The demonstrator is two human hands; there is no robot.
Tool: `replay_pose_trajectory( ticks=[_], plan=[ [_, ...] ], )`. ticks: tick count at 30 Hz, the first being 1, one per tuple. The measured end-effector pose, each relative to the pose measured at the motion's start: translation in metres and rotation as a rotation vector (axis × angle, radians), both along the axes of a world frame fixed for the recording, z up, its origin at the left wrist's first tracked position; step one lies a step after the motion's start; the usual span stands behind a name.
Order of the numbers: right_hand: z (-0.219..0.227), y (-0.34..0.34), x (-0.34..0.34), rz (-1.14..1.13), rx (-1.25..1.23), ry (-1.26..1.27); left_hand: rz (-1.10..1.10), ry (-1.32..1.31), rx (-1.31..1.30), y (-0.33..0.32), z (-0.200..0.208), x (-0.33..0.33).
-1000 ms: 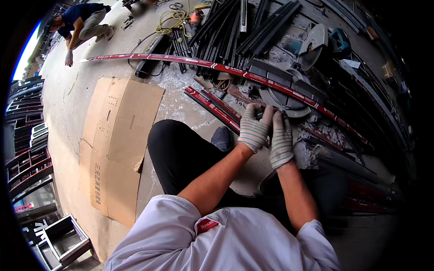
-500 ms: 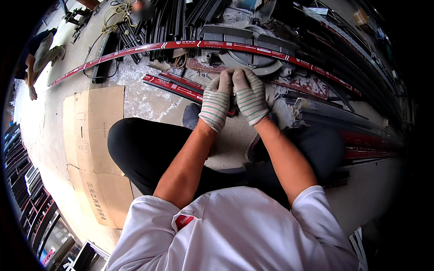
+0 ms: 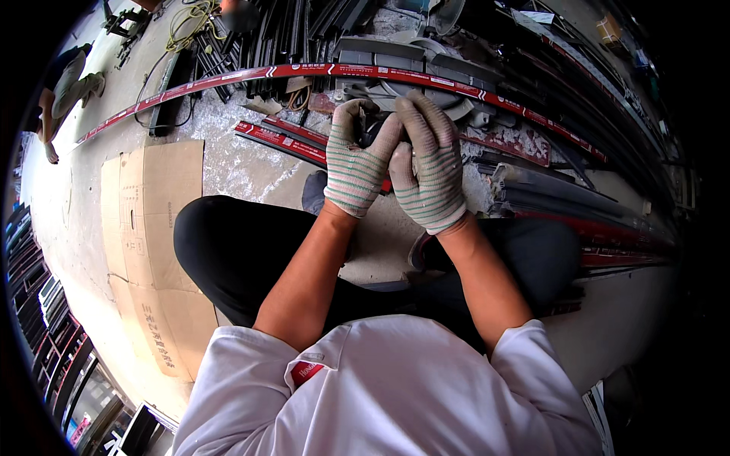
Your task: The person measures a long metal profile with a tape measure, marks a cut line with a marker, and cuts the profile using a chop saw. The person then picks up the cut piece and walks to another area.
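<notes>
Both of my hands wear striped knit gloves and meet in front of my knees. My left hand (image 3: pixel 354 161) curls its thumb and fingers around a small black rounded piece (image 3: pixel 370 129), mostly covered by the glove. Against it, my right hand (image 3: pixel 430 163) has its fingers bent and its thumb tucked in; whatever lies under them is hidden. Beyond the hands runs a long bar with a red printed film (image 3: pixel 304 70), crossing in front of a grey cut-off saw (image 3: pixel 380 52). Shorter red-filmed bars (image 3: pixel 277 143) lie on the floor to the left of my left hand.
Flattened cardboard (image 3: pixel 156 258) covers floor at my left. Dark metal bars (image 3: pixel 281 38) are heaped at the back, with more stacked profiles (image 3: pixel 555 194) on the right. A yellow cable (image 3: pixel 182 30) lies far left. Another person (image 3: pixel 72 83) bends down at the left edge.
My hands have drawn slightly nearer and turned, with the left fingers now arched. The black piece, hidden before, shows between them. The view has shifted slightly.
</notes>
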State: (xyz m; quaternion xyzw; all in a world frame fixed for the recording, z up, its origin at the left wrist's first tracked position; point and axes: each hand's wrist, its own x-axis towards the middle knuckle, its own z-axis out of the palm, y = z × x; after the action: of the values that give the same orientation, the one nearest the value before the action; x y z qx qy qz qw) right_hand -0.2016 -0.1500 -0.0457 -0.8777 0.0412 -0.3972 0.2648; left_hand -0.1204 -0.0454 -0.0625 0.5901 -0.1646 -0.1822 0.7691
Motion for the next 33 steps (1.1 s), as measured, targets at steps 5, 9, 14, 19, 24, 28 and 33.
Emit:
replay_pose_trajectory(
  ticks=[5,9,14,19,24,28,33],
  plan=[
    [0.013,-0.010,-0.003,0.151,-0.100,0.148,-0.185,0.275,-0.067,0.008,0.025,-0.004],
    [0.000,-0.017,-0.004,0.108,-0.058,0.288,-0.260,0.407,-0.126,0.012,0.009,-0.001],
    [0.017,-0.040,-0.009,0.114,0.232,0.589,-0.430,0.649,-0.039,0.014,0.002,0.005],
    [0.066,-0.054,0.000,0.194,0.196,0.827,-0.387,0.564,-0.336,0.000,-0.036,-0.005],
    [0.101,-0.116,-0.013,-0.021,0.302,0.907,-0.081,0.706,-0.469,-0.005,-0.049,0.021],
    [0.091,-0.090,-0.008,0.173,-0.085,0.924,-0.309,0.730,-0.202,-0.010,-0.039,0.000],
    [0.089,-0.151,-0.025,0.004,0.185,0.825,0.112,0.849,-0.292,-0.013,-0.050,0.033]
  ],
)
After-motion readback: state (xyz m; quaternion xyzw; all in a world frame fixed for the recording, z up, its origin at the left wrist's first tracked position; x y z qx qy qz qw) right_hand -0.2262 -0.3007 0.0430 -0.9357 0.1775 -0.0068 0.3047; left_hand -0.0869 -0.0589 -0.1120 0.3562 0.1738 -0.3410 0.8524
